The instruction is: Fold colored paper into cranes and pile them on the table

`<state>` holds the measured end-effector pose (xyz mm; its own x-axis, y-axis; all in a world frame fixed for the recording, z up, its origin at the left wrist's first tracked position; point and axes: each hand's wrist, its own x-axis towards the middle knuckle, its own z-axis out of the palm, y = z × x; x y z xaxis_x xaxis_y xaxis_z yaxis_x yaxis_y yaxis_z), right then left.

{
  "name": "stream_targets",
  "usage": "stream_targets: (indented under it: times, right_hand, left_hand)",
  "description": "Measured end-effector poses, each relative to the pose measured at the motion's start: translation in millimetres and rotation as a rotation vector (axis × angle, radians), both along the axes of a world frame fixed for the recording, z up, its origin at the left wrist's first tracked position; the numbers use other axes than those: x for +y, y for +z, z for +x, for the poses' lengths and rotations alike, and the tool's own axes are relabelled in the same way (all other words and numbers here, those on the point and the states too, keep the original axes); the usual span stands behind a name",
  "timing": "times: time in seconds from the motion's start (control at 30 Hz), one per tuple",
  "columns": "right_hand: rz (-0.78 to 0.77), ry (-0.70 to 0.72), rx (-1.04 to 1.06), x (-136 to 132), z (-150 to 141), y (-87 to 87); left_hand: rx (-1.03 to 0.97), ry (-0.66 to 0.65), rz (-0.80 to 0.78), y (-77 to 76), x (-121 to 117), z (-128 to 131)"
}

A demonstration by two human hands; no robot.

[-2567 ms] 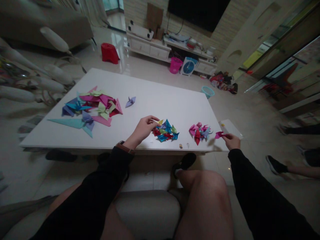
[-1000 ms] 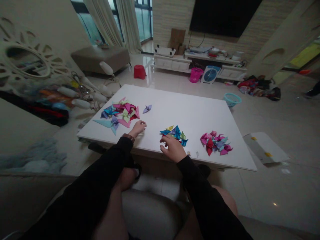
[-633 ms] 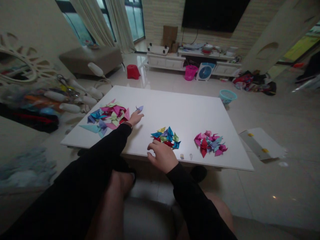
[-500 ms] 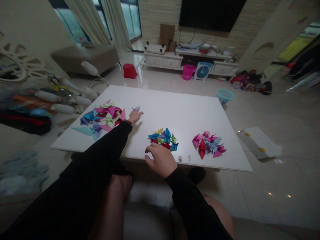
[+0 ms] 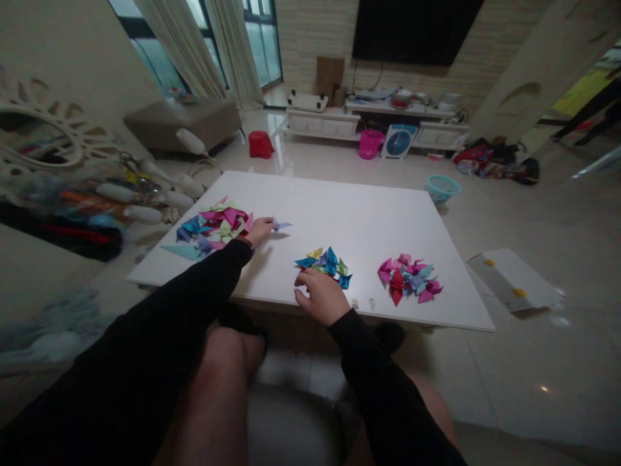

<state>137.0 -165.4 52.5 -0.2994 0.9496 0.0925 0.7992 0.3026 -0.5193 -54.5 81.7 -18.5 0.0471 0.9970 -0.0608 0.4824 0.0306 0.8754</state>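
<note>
A: Holding what, in the left hand (image 5: 262, 231)?

B: A lilac origami crane (image 5: 283, 226). Grip clamped on its near-left end; wing or tail, cannot tell. Apparently just clear of the worktop (image 5: 349, 213), to judge by the shadow beneath.

A: Whereabouts?

B: In the left half, about midway between far and near edges, just right of the left heap (image 5: 230, 217).

A: Likely to handle how?

B: Feather-light, probably; crisp along the creases, easily crushed, hardly slippery. Best pinched at the thick folded body, away from thin points, with barely any squeeze.

A: And the right hand (image 5: 324, 298)?

B: Holding nothing visible. Thumb and fingers apart, loosely curled, on the near side of the middle heap (image 5: 331, 259), close to the near edge. Touching paper there? Cannot tell.

A: Counts?

B: One crane in hand. Three heaps of folded paper: by the left edge, near the middle of the near edge, and toward the near right corner, the right heap (image 5: 410, 275). Pieces per heap: too overlapped to count. Two small trinkets (image 5: 354, 303), too tiny to identify, at the near edge between middle and right heaps.
</note>
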Motion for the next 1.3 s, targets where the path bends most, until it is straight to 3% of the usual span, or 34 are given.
stream_targets:
  times: [0.13,0.27,0.37,0.47,0.6,0.77,0.87,0.93,1.03,1.17,1.3]
  right_hand:
    - [0.004,-0.002,0.015,0,4,0.3]
    - [0.014,-0.003,0.010,-2,5,0.3]
    - [0.027,-0.005,0.023,-1,6,-0.3]
    - [0.037,-0.029,0.045,1,10,-0.8]
    - [0.039,-0.110,0.083,8,21,1.1]
    - [0.058,-0.218,0.297,15,39,5.6]
    - [0.014,-0.224,0.502,14,48,6.8]
    - [-0.029,-0.227,0.595,12,54,6.3]
    - [-0.050,-0.238,0.640,9,58,3.3]
    - [-0.050,-0.227,0.604,11,58,-2.0]
    - [-0.042,-0.269,0.588,18,58,-3.1]
  left_hand:
    - [0.124,-0.100,0.024,6.6,-41,-18]
    - [0.253,-0.155,0.040,0.7,-79,-37]
    - [0.294,-0.186,0.041,-3.7,-93,-49]
    - [0.300,-0.208,0.061,3.0,-97,-53]
    - [0.135,-0.310,0.155,37.5,-105,-35]
    - [-0.049,-0.469,0.254,95.0,-141,16]
    - [-0.194,-0.503,0.257,111.5,-162,43]
    - [-0.268,-0.510,0.254,110.6,-169,57]
    - [-0.372,-0.470,0.231,95.3,-172,69]
    - [-0.516,-0.407,0.139,71.2,-168,73]
    - [-0.579,-0.419,0.094,62.4,-159,73]
